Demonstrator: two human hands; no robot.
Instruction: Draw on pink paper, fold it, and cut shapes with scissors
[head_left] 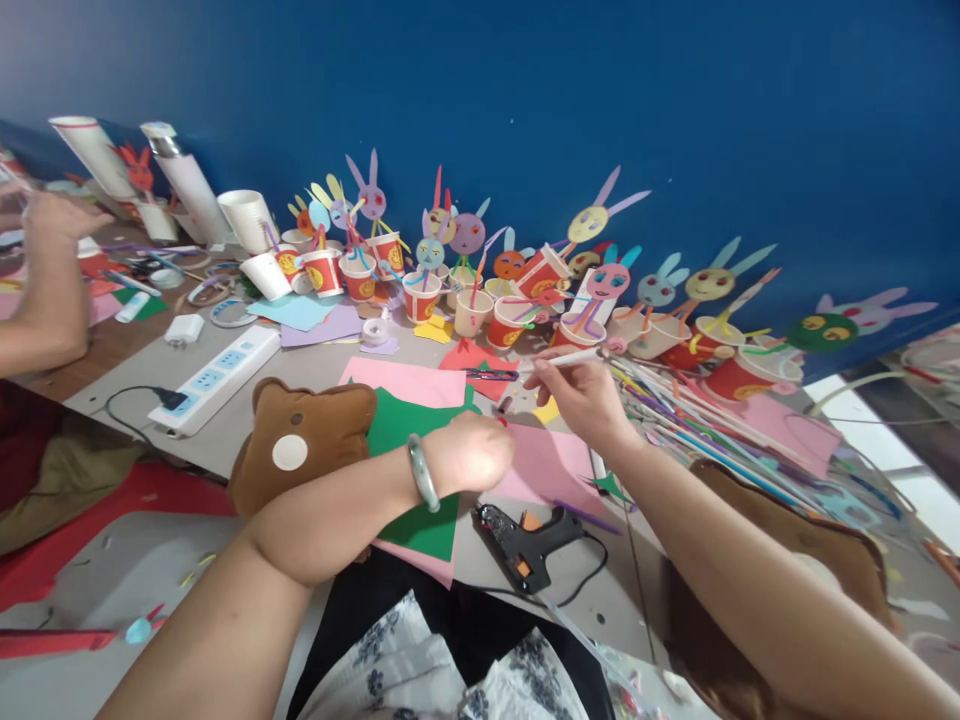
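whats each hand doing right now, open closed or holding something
Left hand: curled closed; whether it holds anything is hidden.
Right hand: closed, fingers pinching a slim white pen-shaped stick.

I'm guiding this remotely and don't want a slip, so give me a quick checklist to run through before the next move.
1. Right hand gripping the white pen-like stick: ok, held in the fingers.
2. Left hand contents visible: cannot tell, its curled fingers are hidden.
3. Glue gun apart from both hands: looks ok, lying on the table, though close to the left hand.
4. Glue gun cool: cannot tell, nothing shows its heat.
5. Green sheet unobstructed: not ok, the left forearm crosses over it.
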